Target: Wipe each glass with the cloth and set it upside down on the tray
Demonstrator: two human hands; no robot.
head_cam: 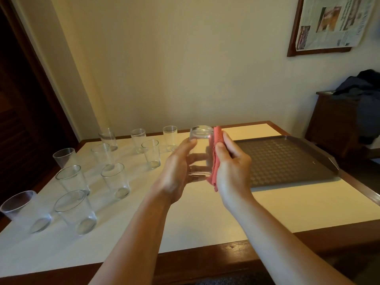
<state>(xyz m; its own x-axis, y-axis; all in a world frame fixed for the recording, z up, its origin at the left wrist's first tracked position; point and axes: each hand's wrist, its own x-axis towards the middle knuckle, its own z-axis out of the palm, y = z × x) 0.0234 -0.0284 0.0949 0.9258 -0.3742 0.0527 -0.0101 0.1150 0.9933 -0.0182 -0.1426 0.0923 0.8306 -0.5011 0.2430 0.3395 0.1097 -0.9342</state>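
Observation:
My left hand (178,167) grips a clear glass (200,149) from its left side, held in the air above the table, base end up. My right hand (232,163) presses a pink cloth (216,159) against the glass's right side, fingers curled around the cloth. To the right lies a dark brown tray (287,159) with a dotted surface and nothing on it. Several more clear glasses (115,179) stand upright on the left half of the table.
The white-topped table (226,219) has a wooden rim. A wooden cabinet (339,124) with dark clothing on it stands at the far right. A framed newspaper (333,21) hangs on the wall. A dark doorway is at the left.

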